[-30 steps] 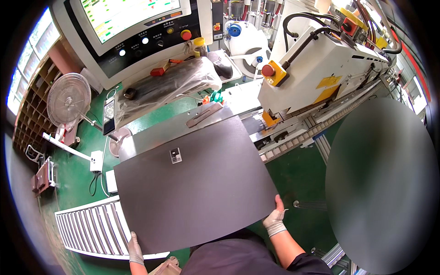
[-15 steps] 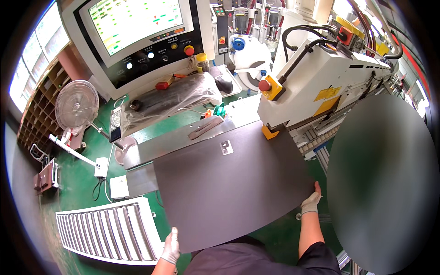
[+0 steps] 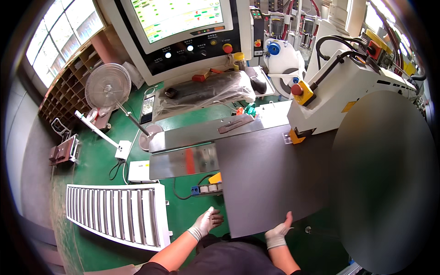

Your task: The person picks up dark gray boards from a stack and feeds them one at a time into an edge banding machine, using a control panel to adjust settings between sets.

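From where I watch, a pigeonholed shelf [image 3: 68, 78] stands at far left, then a standing fan [image 3: 106, 87] and, nearer, a white-framed roller rack [image 3: 160, 220]. A white box [image 3: 139, 171] sits on the green floor just beside a metal plate [image 3: 172, 162]; a control console [image 3: 197, 54] rises behind. My left hand [image 3: 205, 224], gloved, is free, its fingers apart, just beside the left edge of the dark grey panel [image 3: 270, 178]. That panel lies in front of me, its far edge reaching under the yellow guard [image 3: 298, 136] of the white machine [image 3: 321, 112]. My right hand [image 3: 276, 234] is at the panel's near edge, thumb raised; its other fingers are mostly hidden, so I cannot tell whether they clamp it. At right, a blurred dark oval [image 3: 385, 183] blocks my view of the panel's right end and part of the machine.
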The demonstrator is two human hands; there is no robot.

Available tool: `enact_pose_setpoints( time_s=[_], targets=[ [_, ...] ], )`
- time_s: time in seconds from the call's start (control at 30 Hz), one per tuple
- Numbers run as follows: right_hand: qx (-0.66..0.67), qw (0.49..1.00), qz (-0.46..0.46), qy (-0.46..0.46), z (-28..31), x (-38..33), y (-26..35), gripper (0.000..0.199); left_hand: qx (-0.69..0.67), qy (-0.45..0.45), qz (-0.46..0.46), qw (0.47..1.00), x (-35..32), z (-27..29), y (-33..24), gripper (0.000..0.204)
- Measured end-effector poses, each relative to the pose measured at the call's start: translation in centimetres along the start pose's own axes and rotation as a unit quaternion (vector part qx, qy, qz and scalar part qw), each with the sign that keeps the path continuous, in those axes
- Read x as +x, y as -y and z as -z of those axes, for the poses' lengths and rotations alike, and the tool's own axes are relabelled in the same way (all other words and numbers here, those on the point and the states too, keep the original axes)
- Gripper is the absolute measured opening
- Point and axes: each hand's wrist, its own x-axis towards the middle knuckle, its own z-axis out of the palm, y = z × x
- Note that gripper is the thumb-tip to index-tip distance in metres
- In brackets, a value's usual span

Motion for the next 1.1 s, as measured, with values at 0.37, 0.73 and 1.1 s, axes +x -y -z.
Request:
enact_pose_setpoints(
  time_s=[0.37,0.73,1.1],
  targets=[
    [-0.029,0.998,-0.024,0.053,-1.9,5.0,10.5,0.057,0.716,-0.196,0.041,0.669,-5.2,27.1,13.1,0.033],
    [-0.416,0.798,-0.411,0.144,1.8,-3.4,-10.6,0.039,0.444,-0.316,-0.122,0.829,-11.9,21.4,18.2,0.045],
    [-0.634,0.586,-0.235,0.447,-6.5,-9.5,-21.5,0.032,-0.448,-0.589,-0.233,0.63,-29.4,31.6,29.3,0.048]
  ],
)
